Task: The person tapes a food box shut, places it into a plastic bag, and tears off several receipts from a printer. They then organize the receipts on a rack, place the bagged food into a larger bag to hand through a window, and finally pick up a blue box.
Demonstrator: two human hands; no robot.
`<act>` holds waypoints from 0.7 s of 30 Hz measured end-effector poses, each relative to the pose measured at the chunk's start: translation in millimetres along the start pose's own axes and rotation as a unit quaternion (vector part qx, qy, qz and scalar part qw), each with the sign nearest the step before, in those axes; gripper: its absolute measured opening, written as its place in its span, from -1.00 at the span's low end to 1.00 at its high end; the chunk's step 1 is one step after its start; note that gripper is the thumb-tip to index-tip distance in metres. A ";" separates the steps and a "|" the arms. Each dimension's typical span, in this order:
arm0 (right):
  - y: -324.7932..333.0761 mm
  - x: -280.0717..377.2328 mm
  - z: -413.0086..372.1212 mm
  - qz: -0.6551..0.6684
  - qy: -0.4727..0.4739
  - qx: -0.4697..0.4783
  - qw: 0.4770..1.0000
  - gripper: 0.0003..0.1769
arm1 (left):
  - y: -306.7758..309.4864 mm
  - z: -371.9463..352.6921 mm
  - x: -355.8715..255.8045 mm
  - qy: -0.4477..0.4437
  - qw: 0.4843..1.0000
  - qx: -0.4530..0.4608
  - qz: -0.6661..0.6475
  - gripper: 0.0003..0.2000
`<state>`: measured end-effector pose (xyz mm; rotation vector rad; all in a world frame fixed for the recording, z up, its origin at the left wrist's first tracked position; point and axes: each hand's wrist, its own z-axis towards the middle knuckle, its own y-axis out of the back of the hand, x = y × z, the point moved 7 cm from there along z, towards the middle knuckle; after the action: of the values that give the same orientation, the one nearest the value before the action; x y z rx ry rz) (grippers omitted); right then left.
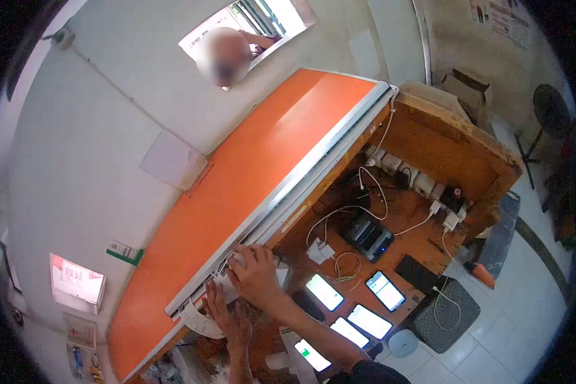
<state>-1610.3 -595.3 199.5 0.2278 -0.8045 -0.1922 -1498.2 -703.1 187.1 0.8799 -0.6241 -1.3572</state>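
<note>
My left hand [227, 318] lies with its fingers stretched over white printed paper at the counter's front edge. A curled sheet of paper [200, 321] hangs down beside that hand. Just above it, my right hand [257, 274] has its fingers bent and closed at the same edge. A small white thing shows under its fingertips, but I cannot make out what it is. Below my right forearm, several lit phones, one of them a phone [324, 292] close to my wrist, lie on the wooden shelf. The orange counter top [256, 173] stretches out beyond both hands.
A black boxy device [368, 237] stands on the shelf among white cables. A row of plug sockets [406, 171] runs along the back. A dark phone [417, 274] lies near a grey textured box [447, 313]. Behind a wall opening [294, 19] is a person.
</note>
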 end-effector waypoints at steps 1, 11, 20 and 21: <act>2.6 1.9 1.7 0.001 -0.007 0.007 1.000 -0.70 | 0.5 -0.2 -0.9 0.000 1.000 0.007 0.005 -0.45; 133.9 -39.9 -104.5 0.065 -0.198 -0.047 0.977 -0.77 | 120.5 -112.6 39.7 -0.002 0.991 -0.077 -0.107 -0.64; 74.9 -44.5 -384.2 0.071 -0.425 0.374 0.821 -0.82 | 126.7 -340.5 161.6 0.443 0.865 -0.034 -0.231 -0.74; 51.0 -47.0 -423.2 0.109 -0.470 0.379 0.790 -0.83 | 102.2 -375.5 170.6 0.489 0.819 -0.020 -0.300 -0.72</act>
<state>-1329.0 -480.2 -103.0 0.8337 -1.8897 0.2938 -1110.7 -807.3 47.0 1.6449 0.5330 -1.2094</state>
